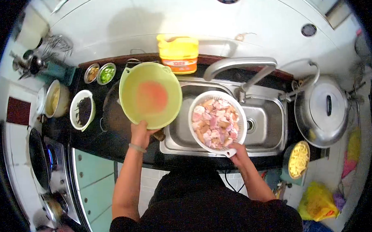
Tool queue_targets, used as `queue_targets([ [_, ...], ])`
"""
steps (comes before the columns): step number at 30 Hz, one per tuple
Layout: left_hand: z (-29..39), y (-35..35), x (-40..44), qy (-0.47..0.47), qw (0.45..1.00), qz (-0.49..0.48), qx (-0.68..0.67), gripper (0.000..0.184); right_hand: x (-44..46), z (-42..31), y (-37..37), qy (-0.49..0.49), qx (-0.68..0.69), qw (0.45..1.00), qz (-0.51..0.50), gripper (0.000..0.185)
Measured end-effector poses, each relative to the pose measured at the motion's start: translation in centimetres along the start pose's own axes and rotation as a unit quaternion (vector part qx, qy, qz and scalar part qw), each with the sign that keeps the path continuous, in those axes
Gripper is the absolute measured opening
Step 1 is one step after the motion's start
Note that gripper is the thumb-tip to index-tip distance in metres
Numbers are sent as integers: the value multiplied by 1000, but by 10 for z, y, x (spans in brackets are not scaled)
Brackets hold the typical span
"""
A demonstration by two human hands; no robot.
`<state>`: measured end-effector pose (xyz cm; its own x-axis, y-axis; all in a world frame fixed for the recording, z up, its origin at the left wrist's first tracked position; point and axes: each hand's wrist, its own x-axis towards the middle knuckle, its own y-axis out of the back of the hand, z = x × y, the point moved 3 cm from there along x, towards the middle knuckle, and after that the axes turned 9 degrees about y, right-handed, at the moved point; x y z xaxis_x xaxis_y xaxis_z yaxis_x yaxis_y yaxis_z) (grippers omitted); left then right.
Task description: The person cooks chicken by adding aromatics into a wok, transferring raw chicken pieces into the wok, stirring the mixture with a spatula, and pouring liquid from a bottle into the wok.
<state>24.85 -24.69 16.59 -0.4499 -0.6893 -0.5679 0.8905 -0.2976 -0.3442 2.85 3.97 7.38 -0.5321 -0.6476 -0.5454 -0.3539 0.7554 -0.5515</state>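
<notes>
My left hand (141,133) grips the near rim of a light green basin (129,93), which has reddish liquid (151,96) at its bottom. The basin is held over the counter, left of the sink. In my right hand (239,154) is the handle of a white colander (243,124), filled with chopped raw meat (216,124). The colander is above the double sink (262,144), over the divider between its two bowls. Both hands are closed, with the fingers partly hidden behind the rims.
A faucet (242,63) arches behind the colander, beside a yellow jug (178,54). A large lidded pot (320,106) and a bowl of yellow pieces (298,160) stand right. Left are a bowl of dark food (83,110), chopped greens (107,73) and a wok (37,159) over a blue flame.
</notes>
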Motion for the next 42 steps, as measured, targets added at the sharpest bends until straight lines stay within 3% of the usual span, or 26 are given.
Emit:
queue_targets([
  [2,-10,1,2,-32,998,28,42,47,-12,-7,-18,28,9,999,29,53],
  [4,-10,9,10,-161,964,119,177,53,-14,-9,-20,31,21,999,19,55],
  [5,-15,14,12,-157,964,113,181,53,-7,0,-4,38,5,999,-2,58],
  [7,0,-3,-6,-250,905,128,320,60,-12,1,-8,44,6,999,9,59],
  [11,-1,-10,-11,-302,849,132,413,63,-20,-2,-20,55,14,998,33,62],
  [13,-1,-16,-17,-352,785,144,489,65,-21,0,-16,57,3,997,47,64],
  [17,-3,-19,-17,-390,754,120,515,65,-21,-1,-18,84,-1,995,58,62],
  [22,-1,-1,-17,-363,779,126,495,69,-18,4,-16,75,4,994,81,60],
  [24,4,4,-21,-414,749,164,491,68,-19,6,-9,71,6,994,81,58],
  [29,21,20,-15,-425,732,246,472,66,-12,3,-6,49,-22,994,97,53],
  [31,16,43,-4,-359,817,268,363,64,-13,4,-7,55,-16,993,100,53],
  [32,17,47,-1,-360,816,269,364,64,-14,2,-8,61,-13,993,104,53],
  [33,15,51,8,-256,919,218,207,61,-15,0,-10,61,-12,993,103,53],
  [34,12,51,19,-142,977,155,38,59,-14,-5,-13,56,-19,994,87,53],
  [35,15,51,25,-79,987,142,-3,50,-15,-8,-14,50,-25,996,72,53],
  [38,8,75,47,-26,995,70,-67,50,-13,-7,-7,56,-17,996,65,55],
  [40,13,59,35,-49,994,43,-84,56,-12,-8,-2,36,-29,997,60,60],
  [42,5,36,11,91,975,97,-178,56,-10,-11,-2,17,-43,997,55,65],
])
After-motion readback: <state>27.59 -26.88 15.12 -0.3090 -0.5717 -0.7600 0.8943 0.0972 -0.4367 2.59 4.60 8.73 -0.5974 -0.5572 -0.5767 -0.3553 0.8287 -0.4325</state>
